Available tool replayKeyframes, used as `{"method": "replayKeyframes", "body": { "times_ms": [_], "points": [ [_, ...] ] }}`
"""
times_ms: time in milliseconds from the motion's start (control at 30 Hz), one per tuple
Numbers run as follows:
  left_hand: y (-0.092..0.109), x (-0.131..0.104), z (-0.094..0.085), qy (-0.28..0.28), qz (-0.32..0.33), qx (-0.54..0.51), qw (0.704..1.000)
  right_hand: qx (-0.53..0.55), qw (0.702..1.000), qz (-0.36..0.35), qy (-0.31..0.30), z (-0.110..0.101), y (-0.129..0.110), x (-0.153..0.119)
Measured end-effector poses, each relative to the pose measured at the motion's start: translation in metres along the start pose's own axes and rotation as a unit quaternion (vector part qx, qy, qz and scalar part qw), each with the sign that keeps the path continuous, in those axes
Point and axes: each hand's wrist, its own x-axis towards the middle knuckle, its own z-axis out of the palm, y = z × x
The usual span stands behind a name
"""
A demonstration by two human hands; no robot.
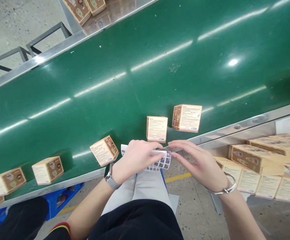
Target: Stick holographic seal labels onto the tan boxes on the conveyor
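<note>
My left hand [141, 155], with a watch at the wrist, is closed round a curled printed sheet [162, 161] covered in rows of small pictures. The sheet hangs over my lap at the near edge of the green belt [135, 90]. At its right end is my right hand [197, 160], fingers apart, the fingertips close to the sheet; whether they touch it is unclear. Just beyond my hands stand one small printed box [157, 129] and, to its right, another box [187, 117]. A further box [104, 150] sits left of my left hand.
More boxes [48, 170] stand along the belt's near left edge. At the right, several boxes [259, 158] are grouped beside the metal rail [234, 128]. A blue stool [62, 200] and a person's dark-clad leg [27, 215] are at lower left.
</note>
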Motion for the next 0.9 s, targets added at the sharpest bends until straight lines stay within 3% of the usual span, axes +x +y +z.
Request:
{"method": "replayKeyframes", "body": {
  "times_ms": [267,467,667,800,900],
  "points": [
    [-0.001,-0.006,0.007,0.007,0.006,0.008,1.000,-0.020,0.999,-0.033,-0.014,0.015,-0.002,0.002],
    [0.000,-0.003,0.007,0.007,-0.019,-0.011,1.000,-0.156,0.975,-0.117,0.103,0.026,0.000,-0.002],
    [0.006,0.008,0.006,-0.001,-0.035,-0.053,0.998,-0.172,0.963,-0.117,0.169,0.024,0.005,-0.006],
    [0.008,0.016,0.004,-0.005,-0.065,-0.049,0.997,-0.061,0.978,-0.046,0.193,0.018,0.008,-0.007],
    [0.005,0.024,0.007,0.006,0.005,-0.018,1.000,0.102,0.957,0.100,0.252,0.016,0.024,0.001]
  ]
}}
